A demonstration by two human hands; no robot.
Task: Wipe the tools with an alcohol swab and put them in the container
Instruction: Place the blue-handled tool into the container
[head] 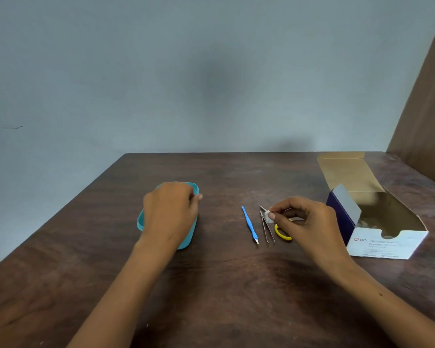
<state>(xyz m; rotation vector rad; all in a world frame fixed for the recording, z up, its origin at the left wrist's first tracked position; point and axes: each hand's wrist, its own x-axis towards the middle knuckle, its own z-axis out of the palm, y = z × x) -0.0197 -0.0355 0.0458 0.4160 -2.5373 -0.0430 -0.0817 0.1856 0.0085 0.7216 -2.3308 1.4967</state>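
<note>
A teal oblong container (141, 220) lies on the dark wooden table, mostly covered by my left hand (170, 212), whose fingers curl over its far right edge. To its right lie a blue-handled tool (249, 224), metal tweezers (267, 228) and yellow-handled scissors (281, 233), partly hidden by my right hand (309, 222). That hand pinches a small white alcohol swab (268, 215) between thumb and forefinger, just above the top of the tweezers and the scissor tips.
An open box of alcohol swabs (384, 243), flap raised, stands at the right on the table (224, 285). A brown panel (427, 109) rises at the far right. A grey wall lies behind the table's far edge.
</note>
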